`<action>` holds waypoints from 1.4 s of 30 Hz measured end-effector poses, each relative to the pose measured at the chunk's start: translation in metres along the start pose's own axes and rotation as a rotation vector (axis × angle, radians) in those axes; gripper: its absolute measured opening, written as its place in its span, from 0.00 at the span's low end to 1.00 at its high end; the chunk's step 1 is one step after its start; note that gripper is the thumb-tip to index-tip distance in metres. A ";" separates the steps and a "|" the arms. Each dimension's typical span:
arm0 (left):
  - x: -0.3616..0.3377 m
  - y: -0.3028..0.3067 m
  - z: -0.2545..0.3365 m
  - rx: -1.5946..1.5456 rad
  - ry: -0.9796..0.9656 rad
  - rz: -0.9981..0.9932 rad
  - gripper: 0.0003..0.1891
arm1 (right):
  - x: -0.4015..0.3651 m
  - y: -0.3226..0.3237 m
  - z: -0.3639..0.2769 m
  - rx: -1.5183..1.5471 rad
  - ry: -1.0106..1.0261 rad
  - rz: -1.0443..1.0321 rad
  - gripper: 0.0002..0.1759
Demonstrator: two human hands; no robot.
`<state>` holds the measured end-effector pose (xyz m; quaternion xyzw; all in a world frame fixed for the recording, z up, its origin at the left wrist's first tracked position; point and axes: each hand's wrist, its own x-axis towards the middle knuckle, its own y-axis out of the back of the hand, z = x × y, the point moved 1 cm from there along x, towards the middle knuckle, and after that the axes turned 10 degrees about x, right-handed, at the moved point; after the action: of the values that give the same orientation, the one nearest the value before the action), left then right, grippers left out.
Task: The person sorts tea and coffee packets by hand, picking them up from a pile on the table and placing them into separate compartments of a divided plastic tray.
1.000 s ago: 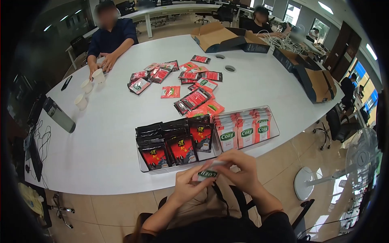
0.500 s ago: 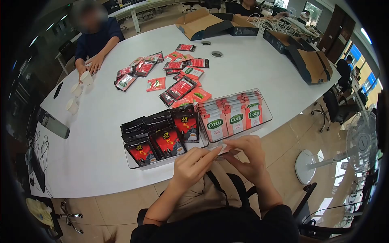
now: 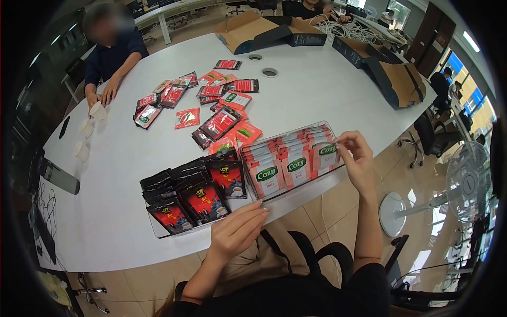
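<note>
My right hand (image 3: 357,161) pinches the top edge of a pink-and-white Cozy tea sachet (image 3: 324,158) at the right-hand column of a clear plastic tray (image 3: 296,186). Similar sachets (image 3: 297,168) stand in rows inside that tray. Just in front of its near left corner is my left hand (image 3: 238,231), fingers stretched out and nothing seen in them. To the left, a second clear tray (image 3: 195,231) holds black-and-red G7 coffee sachets (image 3: 205,202) in upright stacks.
Loose coffee and tea sachets (image 3: 219,122) lie scattered mid-table. At left are paper cups (image 3: 81,151), a bottle (image 3: 60,178) and a seated person (image 3: 113,58) touching a cup. Opened cardboard boxes (image 3: 393,82) sit at the back right; a fan (image 3: 467,182) stands right of the table.
My hands have parted. The right one has moved up and right to the tray with a sachet; the left has let go and stays near the table's front edge. The view has shifted slightly.
</note>
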<state>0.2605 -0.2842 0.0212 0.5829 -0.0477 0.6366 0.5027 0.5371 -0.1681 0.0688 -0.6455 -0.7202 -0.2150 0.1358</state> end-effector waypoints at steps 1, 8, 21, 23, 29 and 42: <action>0.000 0.000 0.000 0.003 0.001 -0.003 0.11 | 0.002 0.001 0.003 -0.125 0.015 -0.056 0.09; -0.001 0.000 -0.001 0.015 0.010 -0.010 0.13 | -0.001 -0.016 -0.036 -0.664 0.216 -0.227 0.10; -0.002 0.000 -0.001 0.028 0.006 -0.037 0.15 | 0.014 -0.029 -0.031 -0.591 -0.075 -0.862 0.32; 0.002 0.001 0.000 0.013 0.027 -0.034 0.13 | 0.019 -0.027 -0.027 -0.581 -0.072 -0.887 0.32; 0.001 0.002 0.000 0.001 0.020 -0.048 0.12 | 0.017 -0.027 -0.031 -0.571 -0.126 -0.882 0.28; 0.001 0.004 0.001 0.013 0.028 -0.088 0.13 | 0.011 -0.069 -0.039 -0.432 -0.101 -0.971 0.28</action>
<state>0.2585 -0.2868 0.0245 0.5787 -0.0108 0.6224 0.5268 0.4647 -0.1828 0.0990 -0.2608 -0.8810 -0.3651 -0.1502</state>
